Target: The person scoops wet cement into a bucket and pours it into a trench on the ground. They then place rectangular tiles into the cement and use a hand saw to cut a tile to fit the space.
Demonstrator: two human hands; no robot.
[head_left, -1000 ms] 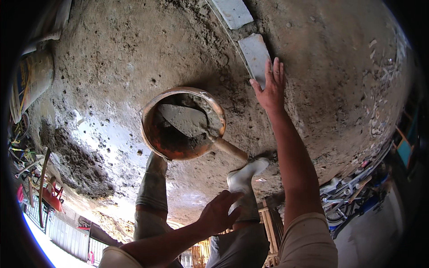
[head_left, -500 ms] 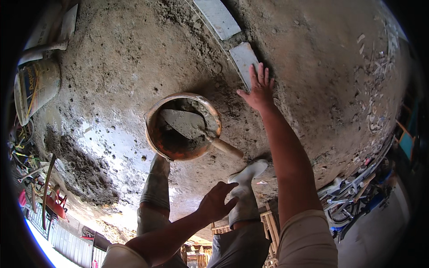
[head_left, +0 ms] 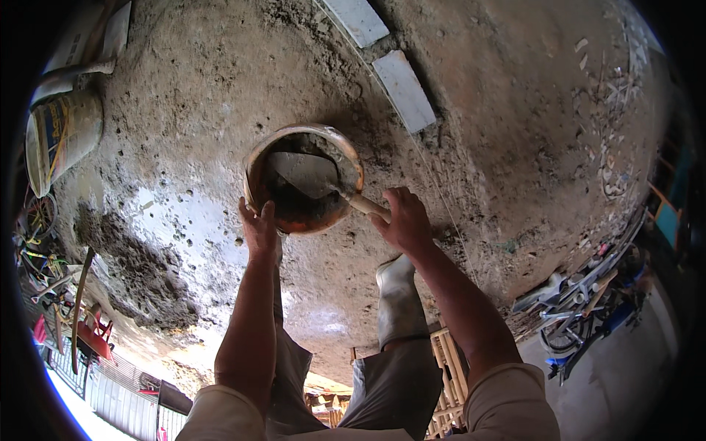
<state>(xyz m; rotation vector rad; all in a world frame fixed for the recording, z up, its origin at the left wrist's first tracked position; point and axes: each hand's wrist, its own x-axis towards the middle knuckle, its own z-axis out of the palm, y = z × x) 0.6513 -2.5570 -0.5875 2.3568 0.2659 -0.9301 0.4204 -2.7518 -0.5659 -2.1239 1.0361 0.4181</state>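
Note:
A round bucket (head_left: 254, 162) with a mortar-smeared rim stands on the dirt floor in front of me. Inside it lies a trowel (head_left: 305, 174), its wide grey blade over dark mortar and its wooden handle sticking out over the right rim. My right hand (head_left: 404, 223) is closed round the handle's end, thumb on the near side and fingers on the far side. My left hand (head_left: 259, 231) grips the bucket's near-left rim. Beyond the bucket, to the right, a pale rectangular tile (head_left: 404, 92) lies along a taut string (head_left: 441, 195), untouched.
Another pale tile (head_left: 358, 20) lies farther along the same line. At the far left a dirty white bucket (head_left: 77, 132) lies tilted. Loose mortar (head_left: 143, 275) is spread at the left. Tools and metal parts (head_left: 581, 316) are heaped at the lower right, and my boot (head_left: 401, 294) stands near the bucket.
My right hand has left the nearer tile and come back to the trowel handle. My left hand has moved from near my right knee to the bucket rim.

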